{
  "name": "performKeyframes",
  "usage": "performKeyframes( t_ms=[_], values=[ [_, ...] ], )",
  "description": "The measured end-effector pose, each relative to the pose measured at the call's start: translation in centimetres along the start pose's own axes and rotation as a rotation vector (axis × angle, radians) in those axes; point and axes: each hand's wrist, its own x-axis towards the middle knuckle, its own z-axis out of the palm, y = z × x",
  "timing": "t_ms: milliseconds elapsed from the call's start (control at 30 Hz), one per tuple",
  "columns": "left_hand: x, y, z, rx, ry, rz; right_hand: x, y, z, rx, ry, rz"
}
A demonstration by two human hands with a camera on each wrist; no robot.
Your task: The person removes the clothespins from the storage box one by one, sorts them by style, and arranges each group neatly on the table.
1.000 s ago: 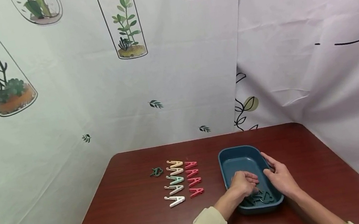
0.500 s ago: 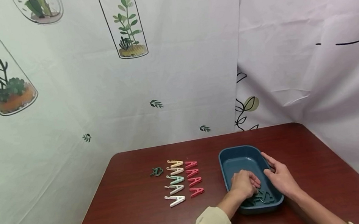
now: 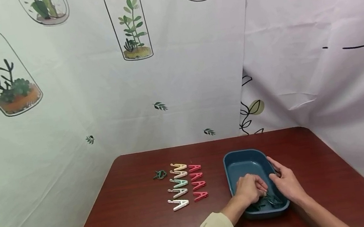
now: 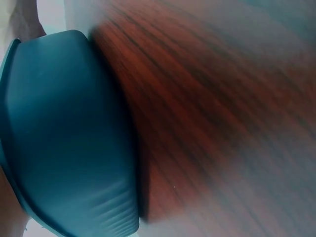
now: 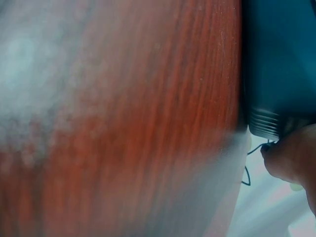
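A blue plastic tray [image 3: 243,155] stands on the right part of the table. Inside its near end lie several dark green clips [image 3: 274,200], partly covered by my left hand [image 3: 250,189]. That hand reaches in over the tray's left side, its bent fingers down among the clips; whether they pinch one is hidden. My right hand [image 3: 286,182] holds the tray's right rim, thumb at the edge and fingers along the outer wall. In the left wrist view the tray's outer wall [image 4: 69,133] fills the left side; in the right wrist view a fingertip [image 5: 284,160] shows beside the tray.
Left of the tray, a column of pastel and white clothespins [image 3: 178,183] lies beside a column of red clothespins [image 3: 198,185]. A single green clip [image 3: 160,174] lies farther left on the brown table [image 3: 129,214]. A printed cloth [image 3: 179,71] hangs behind.
My left hand has moved slightly right and lower among the green clips, which have shifted a little. The right hand stays on the rim; the head view has tilted slightly.
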Motion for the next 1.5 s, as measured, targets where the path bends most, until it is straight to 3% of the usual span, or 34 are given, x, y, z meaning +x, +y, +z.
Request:
performKeyframes(
  t_ms=[133,533,700,933,1233,1500],
  values=[
    [0.1,0.0,-0.2,0.026,-0.011,0.014,0.0,-0.1,0.2,0.010,-0.006,0.004],
    [0.1,-0.3,-1.5,0.152,-0.046,0.148,-0.2,-0.2,0.1,-0.027,-0.010,0.011],
    [0.0,-0.4,-2.3,0.100,-0.085,0.198,-0.2,-0.2,0.1,-0.015,-0.009,0.011],
    [0.0,-0.8,-4.0,0.064,-0.085,0.270,-0.2,-0.3,0.0,-0.015,-0.004,-0.006],
    [0.1,-2.0,-6.5,-0.049,-0.089,0.283,-0.2,-0.2,0.0,-0.057,-0.010,0.012],
    [0.0,-4.3,-8.6,-0.134,-0.079,0.296,-0.2,-0.1,-0.1,-0.073,-0.010,0.017]
  ],
)
